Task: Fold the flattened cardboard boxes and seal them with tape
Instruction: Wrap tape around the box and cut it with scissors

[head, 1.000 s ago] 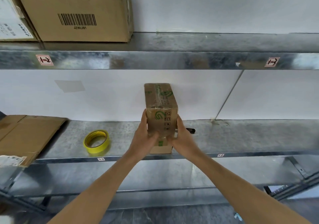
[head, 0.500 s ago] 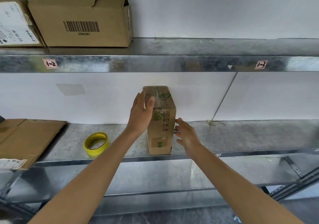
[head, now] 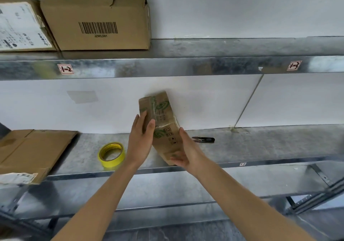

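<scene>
A small brown cardboard box [head: 163, 118] with green print and clear tape along its top is tilted to the left on the middle metal shelf [head: 260, 147]. My left hand [head: 141, 140] grips its upper left side, fingers over the top edge. My right hand [head: 188, 151] holds its lower right corner near the shelf's front edge. A yellow tape roll [head: 111, 154] lies flat on the shelf to the left of my hands. Small black snips [head: 203, 139] lie on the shelf just right of the box.
Flattened cardboard [head: 31, 151] lies at the shelf's left end, overhanging the front. On the upper shelf [head: 186, 67] stand a large box with a barcode [head: 96, 19] and a labelled box [head: 20, 25]. A white wall closes the back.
The box stood upright and is now tipped to the left. My right hand went from its side to its lower corner, and the black snips have come into sight behind it.
</scene>
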